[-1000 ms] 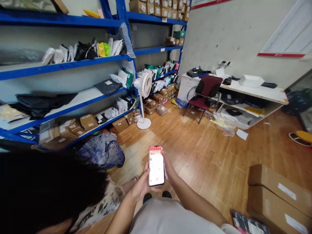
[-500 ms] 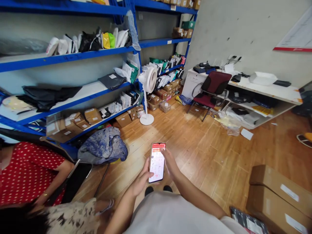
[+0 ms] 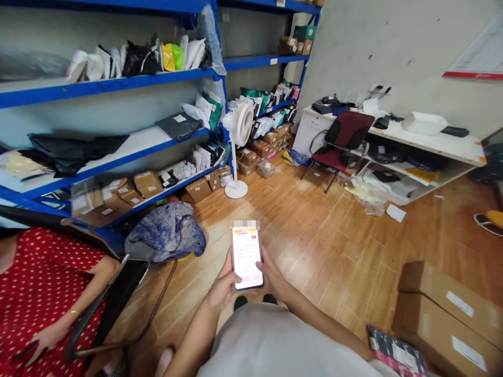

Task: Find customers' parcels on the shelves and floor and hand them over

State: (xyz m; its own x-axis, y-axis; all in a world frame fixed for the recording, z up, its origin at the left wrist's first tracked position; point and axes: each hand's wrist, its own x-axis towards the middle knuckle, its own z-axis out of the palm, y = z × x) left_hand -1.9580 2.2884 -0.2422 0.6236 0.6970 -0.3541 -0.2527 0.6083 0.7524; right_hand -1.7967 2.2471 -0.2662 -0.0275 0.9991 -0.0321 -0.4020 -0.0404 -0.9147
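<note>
A smartphone (image 3: 246, 256) with a lit white and pink screen is held upright in front of my body, over the wooden floor. My left hand (image 3: 222, 286) grips its left edge and lower back, fingers curled round it. My right hand (image 3: 272, 277) holds the right edge, with the thumb resting on the lower right of the screen. Both forearms come up from the bottom of the view.
A person in a red dotted top (image 3: 37, 283) sits at lower left on a black chair (image 3: 118, 298). Blue shelving (image 3: 118, 84) with parcels runs along the left. A white fan (image 3: 238, 141), a blue bag (image 3: 167, 235), a red chair (image 3: 340, 141), a white desk (image 3: 432, 144) and cardboard boxes (image 3: 448, 319) stand around.
The phone has come slightly lower and closer to my body and its screen shows a different page. My right hand dropped from above the screen to grip the right edge. The view tilted down.
</note>
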